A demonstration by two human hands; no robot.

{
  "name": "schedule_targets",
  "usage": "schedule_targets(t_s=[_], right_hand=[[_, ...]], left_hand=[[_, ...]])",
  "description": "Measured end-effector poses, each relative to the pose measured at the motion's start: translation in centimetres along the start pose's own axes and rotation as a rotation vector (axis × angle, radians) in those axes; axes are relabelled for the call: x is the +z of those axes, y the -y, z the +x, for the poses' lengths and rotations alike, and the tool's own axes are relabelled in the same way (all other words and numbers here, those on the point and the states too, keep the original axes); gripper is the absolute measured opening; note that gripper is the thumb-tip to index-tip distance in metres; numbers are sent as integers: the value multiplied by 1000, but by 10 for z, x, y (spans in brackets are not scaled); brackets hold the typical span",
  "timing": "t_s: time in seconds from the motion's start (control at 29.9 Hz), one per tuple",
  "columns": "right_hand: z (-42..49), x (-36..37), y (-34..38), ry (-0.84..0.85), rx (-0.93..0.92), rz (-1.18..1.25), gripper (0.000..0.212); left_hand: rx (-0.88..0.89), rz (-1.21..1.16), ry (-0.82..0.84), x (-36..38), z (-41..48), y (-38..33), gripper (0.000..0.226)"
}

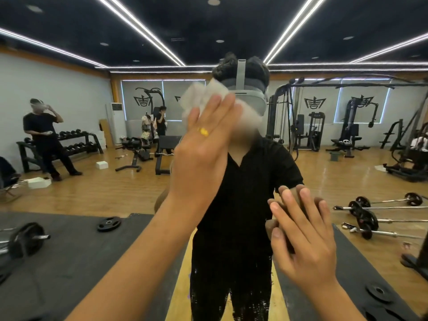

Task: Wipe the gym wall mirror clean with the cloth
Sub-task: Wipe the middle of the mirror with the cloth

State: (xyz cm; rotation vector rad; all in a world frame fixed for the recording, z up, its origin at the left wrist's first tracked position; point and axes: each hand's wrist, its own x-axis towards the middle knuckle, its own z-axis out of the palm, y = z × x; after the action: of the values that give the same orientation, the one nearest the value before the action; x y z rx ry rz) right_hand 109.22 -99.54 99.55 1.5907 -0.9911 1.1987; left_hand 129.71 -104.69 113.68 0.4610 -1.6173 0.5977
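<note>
Fingers point(218, 112) of the left hand point(201, 156) are lying straight and close together, pressing one white cloth point(196, 96) against the mirror point(347, 181) at head height. The right hand point(303, 239) is touching the glass, fingers spread. The palm is hiding the cloth's lower part, and its edges are blurring.

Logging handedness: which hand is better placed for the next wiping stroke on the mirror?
Left. The left hand presses the cloth flat against the mirror; the right hand holds no cloth and only rests its fingers on the glass lower down.
</note>
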Motion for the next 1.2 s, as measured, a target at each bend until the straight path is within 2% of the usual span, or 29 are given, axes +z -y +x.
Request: schedule_targets(t_s=[0.13, 0.37, 0.5, 0.6, 0.7, 0.87, 0.97, 1.2], right_hand=[[0, -2, 0, -11, 14, -10, 46], [13, -2, 26, -57, 45, -33, 38], [26, 18, 53, 16, -40, 48, 43], [26, 31, 60, 91, -65, 6, 43], [22, 35, 58, 89, -65, -4, 40], [23, 35, 58, 95, -60, -3, 39], [23, 34, 58, 94, -57, 9, 39], [23, 35, 58, 84, -54, 8, 39]], left_hand=[[-27, -29, 6, 0, 15, -1, 49], [-47, 8, 91, -28, -80, 10, 65], [-56, 40, 91, -42, -101, 20, 64], [-51, 37, 64, -40, -103, 26, 62], [-32, 41, 19, -33, -86, 29, 62], [-51, 59, -83, -27, -6, 37, 43], [-57, 23, -108, -23, 26, 34, 40], [-96, 63, 9, -41, -62, 29, 49]])
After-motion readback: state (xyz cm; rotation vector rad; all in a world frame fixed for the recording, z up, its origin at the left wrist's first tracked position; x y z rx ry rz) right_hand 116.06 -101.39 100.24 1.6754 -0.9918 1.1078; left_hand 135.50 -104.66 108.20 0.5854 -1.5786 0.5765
